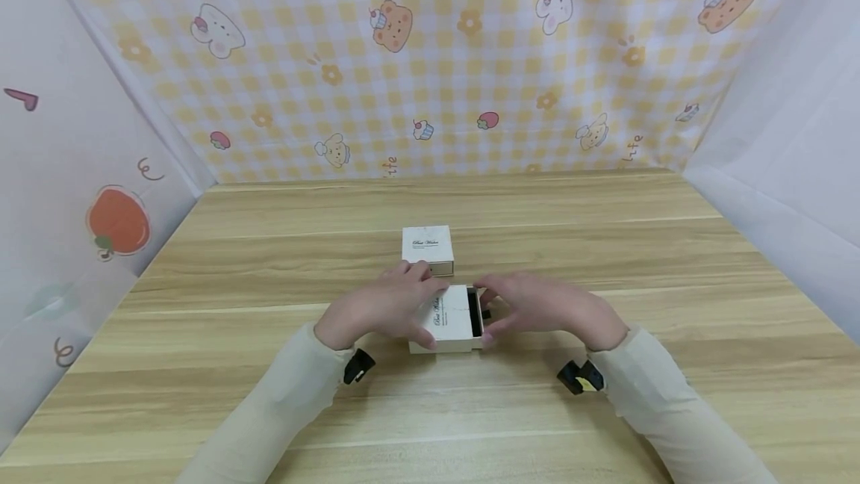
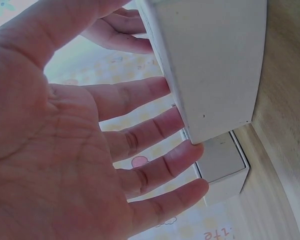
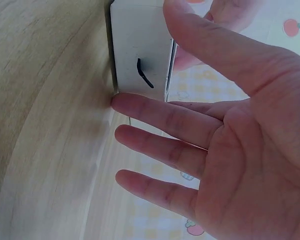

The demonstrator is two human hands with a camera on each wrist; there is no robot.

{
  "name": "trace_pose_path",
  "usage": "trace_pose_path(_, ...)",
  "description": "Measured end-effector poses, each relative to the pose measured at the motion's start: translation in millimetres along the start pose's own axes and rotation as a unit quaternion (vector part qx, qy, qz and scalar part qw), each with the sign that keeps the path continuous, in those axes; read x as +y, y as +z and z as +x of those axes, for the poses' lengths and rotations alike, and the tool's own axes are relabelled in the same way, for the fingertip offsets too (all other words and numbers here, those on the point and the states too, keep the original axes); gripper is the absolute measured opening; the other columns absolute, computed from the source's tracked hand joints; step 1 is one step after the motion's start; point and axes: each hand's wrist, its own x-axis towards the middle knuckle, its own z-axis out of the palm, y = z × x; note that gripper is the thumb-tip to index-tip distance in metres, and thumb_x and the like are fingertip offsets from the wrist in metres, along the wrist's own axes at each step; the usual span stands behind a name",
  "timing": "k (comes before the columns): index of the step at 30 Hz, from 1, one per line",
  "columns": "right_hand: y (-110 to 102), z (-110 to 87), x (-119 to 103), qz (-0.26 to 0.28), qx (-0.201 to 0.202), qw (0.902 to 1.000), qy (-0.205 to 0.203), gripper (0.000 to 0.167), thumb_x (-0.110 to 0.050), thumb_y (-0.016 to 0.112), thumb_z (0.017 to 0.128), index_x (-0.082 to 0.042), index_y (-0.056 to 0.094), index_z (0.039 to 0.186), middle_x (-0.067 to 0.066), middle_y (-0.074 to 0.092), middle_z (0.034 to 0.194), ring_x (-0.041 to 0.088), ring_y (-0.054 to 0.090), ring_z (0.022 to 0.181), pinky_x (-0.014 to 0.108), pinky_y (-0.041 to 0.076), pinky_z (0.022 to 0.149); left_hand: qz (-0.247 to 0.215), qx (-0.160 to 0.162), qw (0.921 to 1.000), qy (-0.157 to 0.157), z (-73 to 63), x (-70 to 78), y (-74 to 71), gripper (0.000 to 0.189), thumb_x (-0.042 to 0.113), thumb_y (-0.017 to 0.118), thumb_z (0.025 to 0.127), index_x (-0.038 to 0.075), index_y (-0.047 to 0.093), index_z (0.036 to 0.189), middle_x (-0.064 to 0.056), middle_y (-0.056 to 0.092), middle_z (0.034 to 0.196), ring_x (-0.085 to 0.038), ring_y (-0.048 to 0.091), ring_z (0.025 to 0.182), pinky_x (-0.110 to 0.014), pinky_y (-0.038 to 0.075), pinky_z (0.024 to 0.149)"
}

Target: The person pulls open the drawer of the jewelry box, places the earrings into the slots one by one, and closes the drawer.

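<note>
In the head view, a white drawer-style gift box point(image 1: 452, 317) with black lettering lies on the table, its drawer point(image 1: 478, 343) partly out on the right, showing a dark inside. My left hand point(image 1: 393, 303) holds the sleeve, thumb at the near side and fingers across the far side. My right hand point(image 1: 540, 305) grips the drawer end between thumb and index finger, spanning its width. A black ribbon pull point(image 3: 144, 74) sticks out of the drawer's front in the right wrist view. The other right fingers stretch out free of the box.
A second white box point(image 1: 428, 243) with similar lettering stands just behind the first. The wood-grain table point(image 1: 302, 424) extends around both. A yellow checked cloth point(image 1: 430, 73) hangs at the back, with pale cloth point(image 1: 773, 133) at the sides.
</note>
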Motion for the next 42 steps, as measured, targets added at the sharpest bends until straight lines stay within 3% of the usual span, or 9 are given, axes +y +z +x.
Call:
trace_pose_path(8, 3.9, 3.5, -1.5, 0.006, 0.008, 0.9998, -0.016, 0.069, -0.038, 0.071, 0.078, -0.01, 0.044, 0.134, 0.007, 0.062, 0.118, 0.023, 0.056, 0.114, 0.043, 0.043, 0.096, 0.001, 0.004, 1.0, 0.003, -0.6, -0.9, -0.3, 0.082, 0.04, 0.08, 0.069, 0.015, 0.044, 0.138, -0.006, 0.045, 0.125, -0.023, 0.039, 0.107, -0.035, 0.037, 0.093)
trace_pose_path(19, 6.1, 8.2, -2.5, -0.002, 0.016, 0.9983, -0.056, 0.071, -0.038, 0.072, 0.077, -0.013, 0.043, 0.136, 0.003, 0.06, 0.115, 0.019, 0.056, 0.108, 0.041, 0.043, 0.094, -0.002, 0.0, 1.0, 0.0, -1.1, -1.4, 0.5, 0.084, 0.041, 0.08, 0.069, 0.014, 0.043, 0.14, -0.005, 0.044, 0.124, -0.023, 0.038, 0.108, -0.036, 0.036, 0.094)
trace_pose_path(27, 6.0, 8.3, -1.8, -0.005, 0.016, 0.9993, -0.034, 0.07, -0.042, 0.072, 0.075, -0.013, 0.047, 0.133, 0.006, 0.059, 0.121, 0.022, 0.053, 0.113, 0.043, 0.041, 0.097, 0.002, 0.0, 1.0, 0.001, -1.3, -0.8, 0.2, 0.083, 0.041, 0.079, 0.069, 0.015, 0.043, 0.14, -0.005, 0.044, 0.125, -0.023, 0.038, 0.108, -0.036, 0.036, 0.094)
trace_pose_path(31, 5.2, 7.4, -1.5, -0.033, 0.02, 0.9986, -0.035, 0.06, -0.04, 0.071, 0.077, -0.009, 0.054, 0.126, 0.008, 0.059, 0.122, 0.025, 0.052, 0.115, 0.043, 0.04, 0.099, 0.002, 0.001, 1.0, -0.001, -1.1, -0.9, 0.2, 0.083, 0.041, 0.08, 0.069, 0.016, 0.043, 0.139, -0.006, 0.044, 0.125, -0.023, 0.039, 0.109, -0.036, 0.036, 0.094)
trace_pose_path(38, 9.2, 10.9, -1.3, -0.089, 0.041, 0.993, -0.066, 0.027, -0.025, 0.069, 0.083, -0.01, 0.065, 0.104, 0.004, 0.063, 0.104, 0.019, 0.056, 0.1, 0.037, 0.046, 0.09, 0.0, 0.001, 1.0, 0.001, -0.9, -0.5, 0.0, 0.082, 0.041, 0.079, 0.07, 0.016, 0.044, 0.139, -0.006, 0.044, 0.125, -0.023, 0.039, 0.109, -0.036, 0.036, 0.093)
trace_pose_path(42, 11.2, 12.4, -2.1, -0.089, 0.049, 0.9923, -0.071, 0.025, -0.021, 0.067, 0.084, -0.009, 0.065, 0.105, 0.003, 0.063, 0.103, 0.018, 0.056, 0.099, 0.037, 0.046, 0.089, -0.002, 0.0, 1.0, 0.0, -0.6, -0.6, -0.1, 0.082, 0.04, 0.079, 0.07, 0.016, 0.043, 0.139, -0.006, 0.044, 0.125, -0.023, 0.039, 0.109, -0.036, 0.037, 0.093)
